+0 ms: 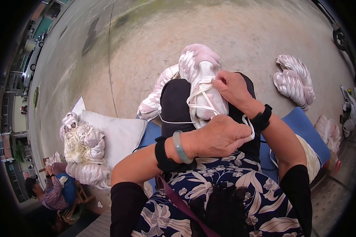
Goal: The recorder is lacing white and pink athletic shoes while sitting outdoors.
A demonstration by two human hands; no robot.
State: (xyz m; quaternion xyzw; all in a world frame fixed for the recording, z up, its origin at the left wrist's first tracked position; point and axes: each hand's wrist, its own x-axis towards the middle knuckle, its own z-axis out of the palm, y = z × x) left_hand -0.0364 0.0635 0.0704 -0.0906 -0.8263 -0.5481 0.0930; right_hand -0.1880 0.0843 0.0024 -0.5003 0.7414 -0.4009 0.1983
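Note:
Across my dark-trousered knees lies a pink and white shoe upper (221,103), with a white lace (201,106) crossing its perforated tongue. My left hand (219,136), wearing a pale bangle above a black wristband, is closed in a pinch on the lace, low over the upper. A loop of it stands up beside those fingertips. Higher up, my right hand (235,89) has its thumb and fingers pinched at the upper's right eyelet edge, by the lace; its fingertips are partly hidden. More nested uppers (199,53) extend beyond it, and another row (158,94) lies left of my knee.
A bundle of cream laces (83,144) rests among uppers at left, beside a white cloth (110,130). Two rows of nested uppers (294,81) lie on the concrete at right. A blue pad (304,132) is by my right arm. Another person (53,189) sits at lower left.

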